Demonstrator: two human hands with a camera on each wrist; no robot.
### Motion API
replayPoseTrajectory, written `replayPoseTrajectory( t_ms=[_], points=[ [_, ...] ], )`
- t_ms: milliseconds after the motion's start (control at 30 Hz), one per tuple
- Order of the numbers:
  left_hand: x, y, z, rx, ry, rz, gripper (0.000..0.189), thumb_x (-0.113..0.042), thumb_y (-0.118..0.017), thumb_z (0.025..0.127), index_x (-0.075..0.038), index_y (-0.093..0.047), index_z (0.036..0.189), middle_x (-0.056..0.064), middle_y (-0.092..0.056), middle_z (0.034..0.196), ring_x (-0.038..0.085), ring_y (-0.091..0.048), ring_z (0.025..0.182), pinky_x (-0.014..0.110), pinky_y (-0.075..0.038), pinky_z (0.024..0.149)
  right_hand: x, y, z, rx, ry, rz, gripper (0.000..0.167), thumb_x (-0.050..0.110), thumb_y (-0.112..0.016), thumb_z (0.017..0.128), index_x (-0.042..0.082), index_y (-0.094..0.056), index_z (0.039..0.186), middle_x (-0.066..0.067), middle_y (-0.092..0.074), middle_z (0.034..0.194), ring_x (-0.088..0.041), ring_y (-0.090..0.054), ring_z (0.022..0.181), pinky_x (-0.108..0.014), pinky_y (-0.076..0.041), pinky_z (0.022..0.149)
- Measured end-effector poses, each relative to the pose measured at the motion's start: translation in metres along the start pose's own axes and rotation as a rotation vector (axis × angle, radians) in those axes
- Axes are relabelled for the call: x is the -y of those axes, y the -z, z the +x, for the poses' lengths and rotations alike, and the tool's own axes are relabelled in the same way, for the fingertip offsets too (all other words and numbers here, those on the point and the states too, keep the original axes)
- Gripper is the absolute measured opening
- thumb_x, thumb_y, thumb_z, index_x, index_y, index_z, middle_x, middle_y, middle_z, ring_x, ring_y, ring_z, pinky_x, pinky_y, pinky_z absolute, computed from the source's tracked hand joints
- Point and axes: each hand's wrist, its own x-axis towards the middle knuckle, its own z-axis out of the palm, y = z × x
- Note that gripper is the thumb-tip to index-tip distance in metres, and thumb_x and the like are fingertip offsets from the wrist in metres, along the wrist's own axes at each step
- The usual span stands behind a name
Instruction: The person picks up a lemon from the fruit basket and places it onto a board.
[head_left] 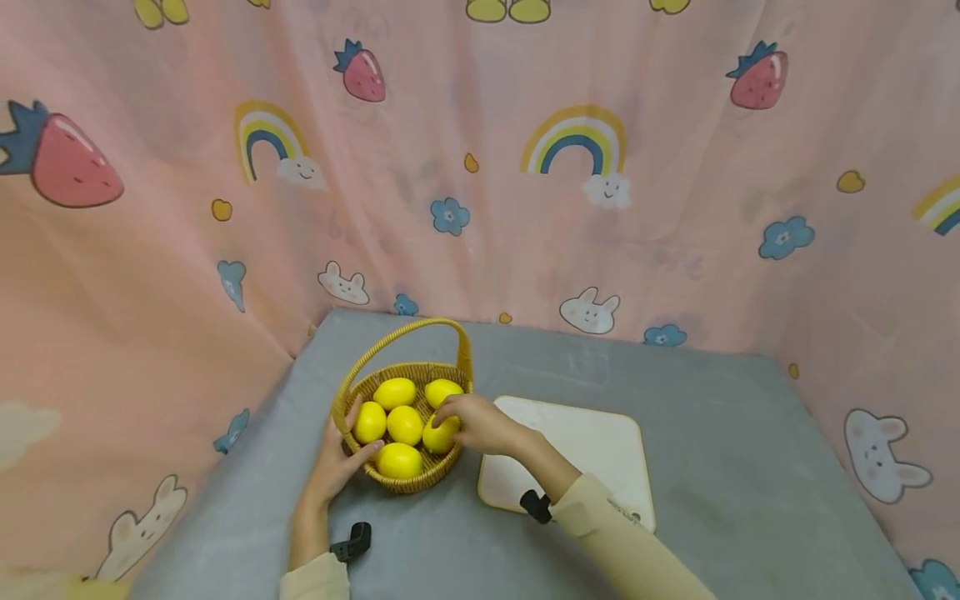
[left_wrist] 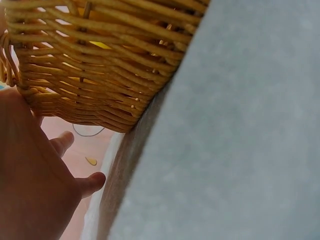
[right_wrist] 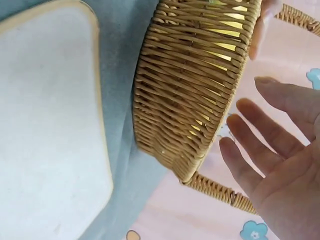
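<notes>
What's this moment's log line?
left hand: holds basket rim | right hand: at lemon in basket, contact unclear | lemons: six visible, in basket | white board: beside basket

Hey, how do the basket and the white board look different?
The basket is golden-brown and woven; the board is white with a tan edge. The basket is round with an arched handle; the board is flat with rounded corners. Both rest on the gray table.

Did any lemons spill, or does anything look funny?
Nothing stands out. All six bright yellow, oval lemons I can see sit inside the golden-brown woven wicker basket, and the white, rounded-corner board with a tan edge lies flat beside it. I see no spill or damage.
</notes>
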Motion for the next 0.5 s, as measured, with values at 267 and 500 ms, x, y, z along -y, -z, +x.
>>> replayPoseTrajectory(
  t_ms=[267,500],
  points=[
    [0.001,0.0,-0.003,0.013,0.041,0.025,0.086,-0.005,-0.077,0.083,0.008,-0.028,0.153,0.032,-0.008,0.159,0.047,-0.012,0.144,0.069,-0.011,0.108,-0.003,-0.013,0.025,0.138,-0.005,0.069,0.034,-0.02,-0.062,0.077,-0.003,-0.075,0.103,-0.012,-0.072,0.112,-0.026,-0.063,0.113,-0.033,-0.048,0.096],
    [0.003,0.0,-0.003,-0.002,0.017,0.018,0.085,-0.002,-0.076,0.083,0.005,-0.03,0.153,0.032,-0.011,0.158,0.047,-0.012,0.144,0.07,-0.012,0.107,-0.008,-0.017,0.037,0.197,-0.078,-0.047,0.033,-0.014,-0.066,0.083,0.004,-0.076,0.109,-0.006,-0.072,0.112,-0.017,-0.062,0.102,-0.028,-0.049,0.09]
  ],
)
